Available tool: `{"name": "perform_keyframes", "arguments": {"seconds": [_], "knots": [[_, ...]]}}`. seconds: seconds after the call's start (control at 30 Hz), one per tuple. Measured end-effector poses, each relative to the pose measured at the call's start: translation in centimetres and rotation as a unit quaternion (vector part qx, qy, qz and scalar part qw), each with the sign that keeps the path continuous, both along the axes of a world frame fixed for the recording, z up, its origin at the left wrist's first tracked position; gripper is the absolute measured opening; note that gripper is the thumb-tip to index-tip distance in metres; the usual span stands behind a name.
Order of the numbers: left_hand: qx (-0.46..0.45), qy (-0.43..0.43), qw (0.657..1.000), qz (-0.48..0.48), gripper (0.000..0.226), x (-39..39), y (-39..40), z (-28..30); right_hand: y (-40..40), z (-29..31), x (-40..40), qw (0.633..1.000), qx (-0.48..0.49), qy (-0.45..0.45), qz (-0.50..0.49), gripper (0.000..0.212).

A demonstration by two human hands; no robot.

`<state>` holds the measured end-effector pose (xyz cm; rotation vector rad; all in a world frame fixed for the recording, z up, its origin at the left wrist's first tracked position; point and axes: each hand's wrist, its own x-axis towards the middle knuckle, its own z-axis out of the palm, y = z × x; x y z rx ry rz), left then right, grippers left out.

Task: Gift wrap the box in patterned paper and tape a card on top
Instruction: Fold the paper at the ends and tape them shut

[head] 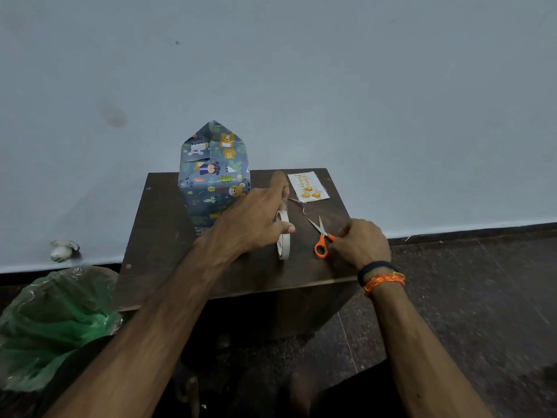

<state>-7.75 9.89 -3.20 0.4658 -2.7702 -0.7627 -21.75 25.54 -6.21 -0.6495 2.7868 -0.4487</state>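
A tall box (212, 179) is standing upright at the back left of the dark wood-grain counter (159, 236), its long axis vertical, already sheathed in glossy blue-grey paper printed with cartoon bears, leaves and other small animals; the paper at the top is folding into a pointed peak aimed at the pale wall (361, 86). The left hand (250, 224) is gripping a roll of off-white tape (283, 239) that is standing on edge, thumb curling against its rim and forefinger stretching up and away past it. The right hand (360, 244) is pinching the orange plastic handle of small scissors (321, 236), whose steel blades are lying parted and pointing toward the back left. A rectangular white card (308, 187) with gold balloons and gold lettering is lying flat at the back right of the counter, apart from the box. A crumpled green plastic bag (57, 324) is sitting on the floor to the left.
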Motion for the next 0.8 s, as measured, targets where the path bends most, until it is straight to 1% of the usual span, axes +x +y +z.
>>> {"name": "perform_keyframes", "arguments": {"seconds": [0.1,0.27,0.43,0.5,0.57,0.63,0.8], "knots": [[0.016,0.012,1.000,0.000,0.050,-0.1,0.1,-0.1,0.0,-0.6,-0.4,0.999,0.026,-0.021,-0.007,0.036],[0.039,0.024,0.999,-0.001,0.048,-0.1,0.1,-0.3,-0.2,-0.5,-0.1,1.000,0.028,-0.012,-0.007,0.040],[0.072,0.043,0.997,-0.004,0.047,-0.1,0.0,-0.4,-0.4,0.0,0.7,0.999,0.031,-0.008,-0.009,0.060],[0.076,0.046,0.996,-0.003,0.047,-0.1,0.0,-0.5,-0.4,0.2,1.1,0.999,0.035,-0.003,-0.014,0.062],[0.076,0.048,0.996,-0.005,0.048,-0.1,0.1,-0.5,-0.5,0.3,1.4,0.999,0.040,-0.005,-0.014,0.057],[0.074,0.051,0.996,-0.006,0.049,0.0,0.1,-0.4,-0.6,0.6,1.5,0.999,0.039,-0.012,-0.012,0.046],[0.063,0.056,0.996,-0.004,0.051,-0.1,0.3,-0.5,-0.8,1.0,1.6,0.999,0.050,0.013,-0.008,0.036]]}}
